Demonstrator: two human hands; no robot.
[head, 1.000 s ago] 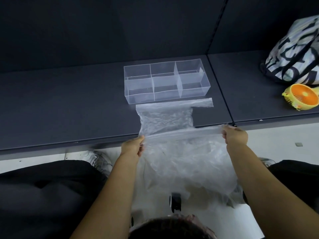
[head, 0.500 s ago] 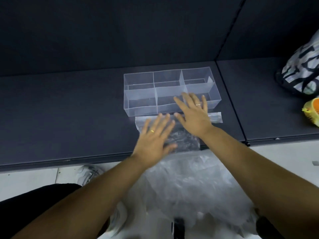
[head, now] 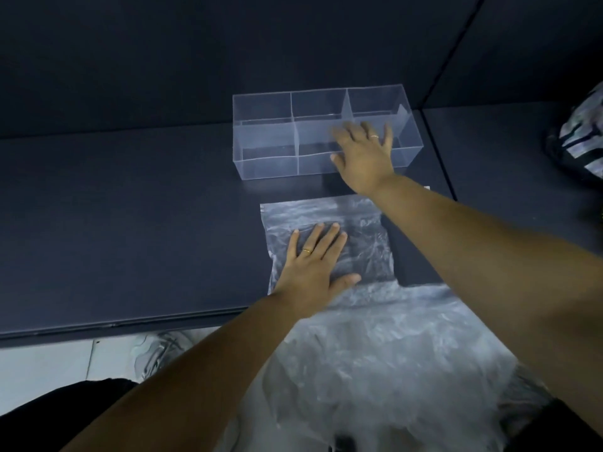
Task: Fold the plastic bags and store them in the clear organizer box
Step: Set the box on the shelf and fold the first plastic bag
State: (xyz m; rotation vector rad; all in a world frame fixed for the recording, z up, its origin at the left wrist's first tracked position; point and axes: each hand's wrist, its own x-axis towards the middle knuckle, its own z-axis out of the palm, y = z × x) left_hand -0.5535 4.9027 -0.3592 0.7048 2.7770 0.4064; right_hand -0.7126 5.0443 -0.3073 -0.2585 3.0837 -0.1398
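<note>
Nearest, at six o'clock, the loose bulk of the plastic bag [head: 391,353] is seen draped off the near edge of the table [head: 130,223] toward the lap, with a pale shoe [head: 160,353] on the floor at about eight o'clock from it. The bag's far part is laid flat on the table, so its long axis is judged to run from six to twelve o'clock. On that flat part the left grip [head: 313,265] is pressed palm down, fingers straight and spread, nothing pinched. At about one o'clock from it the right grip [head: 365,158] is stretched out, fingers likewise straight and spread, nothing held. Whether it touches the near wall or only hovers before it cannot be told, since the hand is blurred. The clear organizer box [head: 267,138] stands at twelve o'clock from the bag, just beyond its far edge and apart from it, its long side lying nine to three. No folded bag is seen in its six compartments, so storing is judged not yet begun. The bag is nearer the left grip, the box nearer the right. At three o'clock a patterned bag [head: 580,135] is cut by the frame edge.
</note>
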